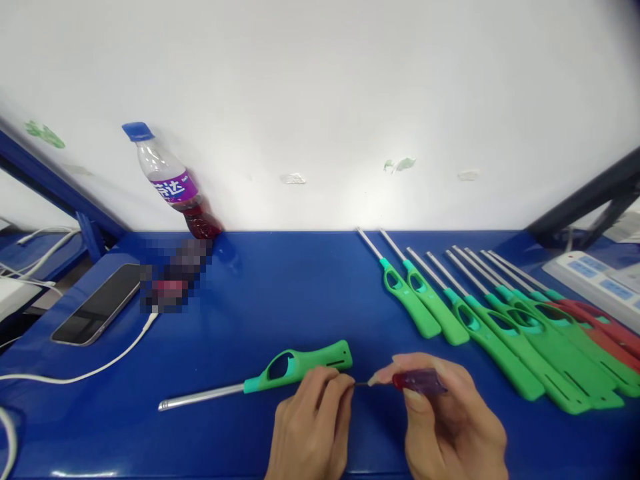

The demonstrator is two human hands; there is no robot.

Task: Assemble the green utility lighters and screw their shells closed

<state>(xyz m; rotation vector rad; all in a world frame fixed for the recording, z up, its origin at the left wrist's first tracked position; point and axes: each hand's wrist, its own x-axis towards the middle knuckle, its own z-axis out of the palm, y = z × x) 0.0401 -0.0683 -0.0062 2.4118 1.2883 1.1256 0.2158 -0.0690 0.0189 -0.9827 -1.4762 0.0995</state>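
Observation:
My right hand point(453, 417) grips a small screwdriver by its purple and red handle point(425, 381). The thin shaft point(361, 383) points left, to the fingertips of my left hand point(314, 423). Those fingers are pinched together, and what they hold at the tip is hidden or too small to name. Just behind my left hand, a green gas lighter point(300, 362) with a long metal nozzle point(203, 397) lies on the blue table point(280, 287). Its nozzle points left, and my left fingers overlap the near edge of its handle.
Several green lighters point(500, 340) lie in a slanted row at the right, with red ones point(600, 320) beyond. A power strip point(600, 283) is at the far right. On the left are a phone point(100, 303), a white cable point(100, 373) and a drink bottle point(173, 180) against the wall.

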